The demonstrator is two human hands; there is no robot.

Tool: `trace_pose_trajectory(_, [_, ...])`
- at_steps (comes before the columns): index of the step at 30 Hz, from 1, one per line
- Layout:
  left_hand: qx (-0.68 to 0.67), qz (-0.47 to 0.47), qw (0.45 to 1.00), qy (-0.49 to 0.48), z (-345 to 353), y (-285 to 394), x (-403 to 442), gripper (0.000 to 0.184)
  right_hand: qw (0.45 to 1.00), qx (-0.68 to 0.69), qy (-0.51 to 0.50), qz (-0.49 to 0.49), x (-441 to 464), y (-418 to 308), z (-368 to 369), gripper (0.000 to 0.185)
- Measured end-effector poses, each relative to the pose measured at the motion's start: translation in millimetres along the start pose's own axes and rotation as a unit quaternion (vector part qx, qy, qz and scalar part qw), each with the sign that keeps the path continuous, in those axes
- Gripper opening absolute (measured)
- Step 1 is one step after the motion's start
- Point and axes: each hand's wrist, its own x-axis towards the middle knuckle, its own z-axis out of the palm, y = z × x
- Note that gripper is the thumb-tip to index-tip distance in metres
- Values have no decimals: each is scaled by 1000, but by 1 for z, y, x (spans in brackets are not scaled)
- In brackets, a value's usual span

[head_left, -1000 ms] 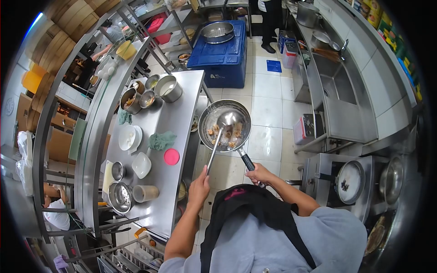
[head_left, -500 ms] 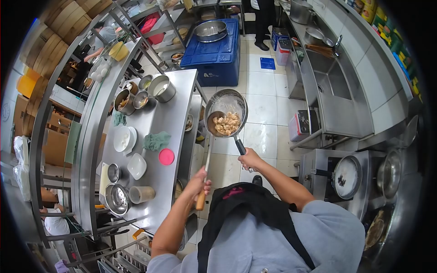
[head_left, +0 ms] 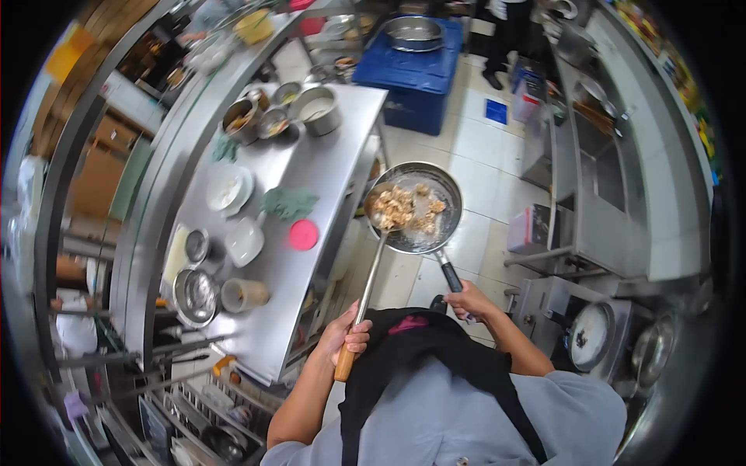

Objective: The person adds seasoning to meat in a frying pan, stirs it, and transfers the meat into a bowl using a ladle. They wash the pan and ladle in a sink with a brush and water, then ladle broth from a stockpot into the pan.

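Note:
My left hand [head_left: 345,335] is wrapped round the long ladle [head_left: 371,281] near its wooden end. The ladle's bowl is at the left side of the pan, filled with browned food pieces [head_left: 395,206]. My right hand [head_left: 468,300] grips the black handle of the frying pan [head_left: 448,233], which is held up over the floor beside the steel table. More pieces lie loose in the middle and right of the pan.
On the left, the steel table [head_left: 268,175] holds a pink lid [head_left: 303,234], a green cloth [head_left: 290,203], white bowls and metal pots. A blue chest [head_left: 408,74] stands ahead. Stove and sink line the right, with a person [head_left: 509,35] standing beyond.
The view has turned, shifting the surroundings. The ladle has gone from pressing face down in the pan to holding food at its left side, and my left hand now sits near its wooden end.

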Motion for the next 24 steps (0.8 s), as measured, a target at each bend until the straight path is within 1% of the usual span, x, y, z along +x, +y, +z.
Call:
trace_pose_trajectory(1, [-12, 21, 1000, 6, -4, 2, -17, 22, 1000, -11, -20, 9, 0, -4, 10, 26])
trace_pose_trajectory(3, [-70, 26, 996, -43, -8, 3, -49, 22, 998, -45, -42, 2, 2, -13, 31, 27])
trace_pose_trajectory(4, [-81, 48, 995, -42, -10, 5, -67, 22, 996, -60, -61, 9, 5, -19, 45, 27])
trace_pose_trajectory(6, [-73, 94, 992, -51, -12, 8, -98, 23, 995, -79, -53, 8, 9, -32, 69, 26])
trace_pose_trajectory(7, [-84, 127, 987, -42, -15, 9, -113, 27, 994, -89, -61, 9, 12, -40, 81, 26])
trace_pose_trajectory(8, [-90, 137, 985, -45, -19, 13, -124, 27, 993, -98, -67, 11, 18, -46, 89, 26])
trace_pose_trajectory(10, [-48, 226, 973, 18, -27, 19, -140, 31, 994, -77, -79, 12, 27, -54, 101, 27])
trace_pose_trajectory(11, [-29, 256, 966, 17, -34, 25, -143, 38, 993, -84, -84, 13, 31, -58, 106, 27])
trace_pose_trajectory(12, [-33, 265, 964, 15, -38, 31, -142, 38, 993, -84, -87, 16, 36, -64, 111, 27])
trace_pose_trajectory(14, [38, 348, 927, 133, -42, 42, -136, 45, 991, -91, -95, 20, 45, -76, 118, 27])
trace_pose_trajectory(15, [68, 371, 909, 179, -43, 49, -129, 50, 990, -92, -101, 23, 50, -82, 121, 27])
trace_pose_trajectory(16, [62, 377, 907, 180, -47, 54, -119, 50, 990, -92, -107, 26, 55, -89, 122, 26])
trace_pose_trajectory(18, [70, 417, 866, 265, -57, 66, -96, 52, 988, -101, -115, 30, 67, -101, 120, 26])
trace_pose_trajectory(19, [88, 430, 851, 289, -58, 70, -85, 54, 987, -104, -117, 32, 75, -108, 118, 26])
trace_pose_trajectory(20, [82, 436, 847, 292, -62, 74, -74, 54, 986, -109, -125, 34, 83, -116, 116, 26])
trace_pose_trajectory(22, [130, 440, 810, 364, -60, 78, -54, 54, 983, -120, -135, 38, 95, -133, 110, 25])
trace_pose_trajectory(24, [128, 451, 794, 387, -52, 78, -37, 54, 978, -140, -148, 46, 109, -156, 102, 25])
